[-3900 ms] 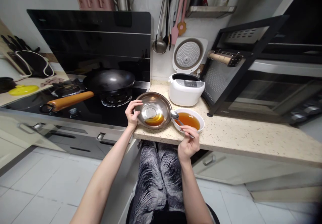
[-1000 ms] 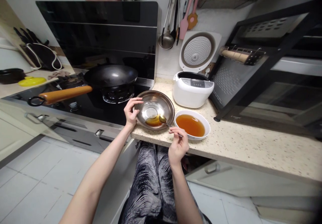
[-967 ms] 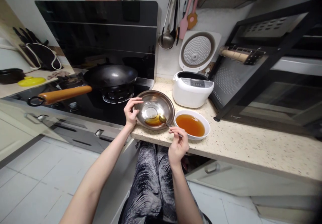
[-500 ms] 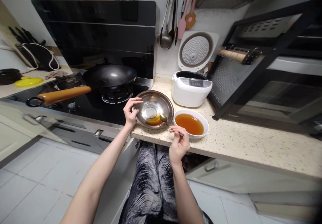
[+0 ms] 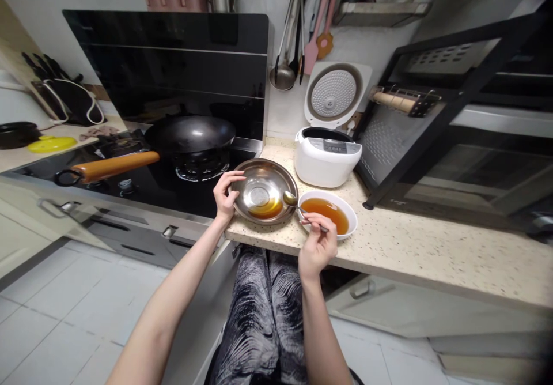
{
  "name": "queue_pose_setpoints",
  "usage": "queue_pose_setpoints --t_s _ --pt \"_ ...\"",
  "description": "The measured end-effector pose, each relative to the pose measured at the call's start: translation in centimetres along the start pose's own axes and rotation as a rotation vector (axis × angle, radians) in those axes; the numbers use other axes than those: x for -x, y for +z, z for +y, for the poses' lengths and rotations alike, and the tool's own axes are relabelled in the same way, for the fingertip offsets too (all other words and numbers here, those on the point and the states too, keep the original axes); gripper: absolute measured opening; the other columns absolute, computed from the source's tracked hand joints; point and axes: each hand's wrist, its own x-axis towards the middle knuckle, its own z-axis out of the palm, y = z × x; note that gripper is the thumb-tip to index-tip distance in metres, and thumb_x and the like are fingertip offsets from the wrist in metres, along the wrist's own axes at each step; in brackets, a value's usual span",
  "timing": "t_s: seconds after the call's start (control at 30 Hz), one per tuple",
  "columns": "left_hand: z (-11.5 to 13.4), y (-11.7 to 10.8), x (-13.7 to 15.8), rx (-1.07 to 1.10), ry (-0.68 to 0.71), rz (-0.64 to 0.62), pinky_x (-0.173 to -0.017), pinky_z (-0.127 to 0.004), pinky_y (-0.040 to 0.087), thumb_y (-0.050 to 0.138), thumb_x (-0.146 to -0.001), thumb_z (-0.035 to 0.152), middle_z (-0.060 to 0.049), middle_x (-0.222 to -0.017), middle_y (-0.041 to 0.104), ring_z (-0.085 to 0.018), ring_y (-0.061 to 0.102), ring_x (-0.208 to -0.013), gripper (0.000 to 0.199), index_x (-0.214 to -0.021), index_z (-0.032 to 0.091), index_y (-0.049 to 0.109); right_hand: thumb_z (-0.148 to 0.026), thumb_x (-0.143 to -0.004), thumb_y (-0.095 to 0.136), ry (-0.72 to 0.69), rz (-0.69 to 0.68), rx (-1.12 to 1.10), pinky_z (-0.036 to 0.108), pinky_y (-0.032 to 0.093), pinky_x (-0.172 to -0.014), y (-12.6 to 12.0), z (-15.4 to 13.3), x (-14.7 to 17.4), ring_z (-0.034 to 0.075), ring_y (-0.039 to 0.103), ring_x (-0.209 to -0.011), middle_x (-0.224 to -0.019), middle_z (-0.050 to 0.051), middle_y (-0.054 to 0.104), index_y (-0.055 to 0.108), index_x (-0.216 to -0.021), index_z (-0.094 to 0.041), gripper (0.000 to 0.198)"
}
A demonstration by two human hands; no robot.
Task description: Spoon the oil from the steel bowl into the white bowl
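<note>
My left hand (image 5: 226,193) grips the left rim of a steel bowl (image 5: 285,180), thumb inside and fingers along the edge. The bowl is tilted toward me, and a small pool of amber liquid (image 5: 268,208) gathers at its near side. Between the fingers of my right hand (image 5: 318,246) is the handle of a metal spoon (image 5: 290,199). The spoon's head hangs over the steel bowl's right rim, clear of the liquid. Just right of it, a white bowl (image 5: 352,230) holds much more reddish-brown liquid (image 5: 330,211), partly covered by my right fingers.
Behind the bowls stands a white rice cooker (image 5: 325,166) with its lid raised. A black wok (image 5: 194,134) with a wooden handle (image 5: 116,166) sits on the stove at left. A dark rack with an oven (image 5: 484,166) borders the right. Utensils (image 5: 284,76) hang on the wall.
My right hand has moved to the right, carrying the spoon from above the pool in the steel bowl to that bowl's right rim. My left hand keeps its hold.
</note>
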Motion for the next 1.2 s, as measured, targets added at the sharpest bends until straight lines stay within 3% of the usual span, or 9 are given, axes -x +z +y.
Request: queue_pose_setpoints --t_s 0.33,0.5,0.8,1.03,1.2 --pt "0.0 -0.1 0.0 -0.008 -0.010 0.011 -0.096 -0.045 0.052 0.053 -0.070 0.020 -0.008 -0.107 0.075 -0.030 0.068 -0.106 0.031 -0.089 0.020 0.077 -0.026 -0.102 0.054 -0.022 0.122 0.100 0.032 0.060 -0.072 -1.9 0.7 -0.9 0.016 0.069 -0.085 -0.089 0.003 0.068 0.062 -0.093 -0.021 0.013" --pt "-0.1 -0.1 0.0 0.001 0.001 0.014 -0.096 -0.045 0.052 0.052 -0.069 0.018 -0.007 -0.107 0.076 -0.030 0.068 -0.106 0.033 -0.090 0.021 0.078 -0.024 -0.102 0.054 -0.046 0.117 0.139 0.035 0.060 -0.076 -2.8 1.2 -0.4 0.017 0.069 -0.087 -0.090 0.003 0.068 0.062 -0.094 -0.021 0.012" --pt "-0.2 -0.2 0.1 0.000 0.002 0.017 -0.096 -0.045 0.052 0.052 -0.067 0.016 -0.007 -0.107 0.076 -0.029 0.068 -0.106 0.035 -0.089 0.020 0.078 -0.018 -0.102 0.052 -0.218 -0.006 0.287 0.037 0.059 -0.081 -4.4 2.2 -0.3 0.019 0.070 -0.090 -0.093 0.005 0.071 0.064 -0.101 -0.022 0.013" --pt "-0.2 -0.1 0.1 0.012 0.002 0.023 -0.095 -0.045 0.052 0.052 -0.066 0.015 -0.007 -0.108 0.076 -0.029 0.068 -0.105 0.036 -0.089 0.021 0.078 -0.007 -0.097 0.052 -0.424 -0.172 0.330 0.041 0.059 -0.082 -5.5 2.6 -1.1 0.022 0.071 -0.095 -0.099 0.006 0.073 0.066 -0.116 -0.024 0.030" --pt "-0.1 -0.1 0.1 0.029 0.010 0.022 -0.095 -0.044 0.051 0.052 -0.065 0.014 -0.007 -0.107 0.076 -0.029 0.067 -0.105 0.037 -0.090 0.021 0.079 -0.002 -0.094 0.053 -0.504 -0.245 0.397 0.040 0.058 -0.077 -6.1 1.9 -1.7 0.022 0.069 -0.091 -0.098 0.007 0.073 0.065 -0.113 -0.024 0.032"
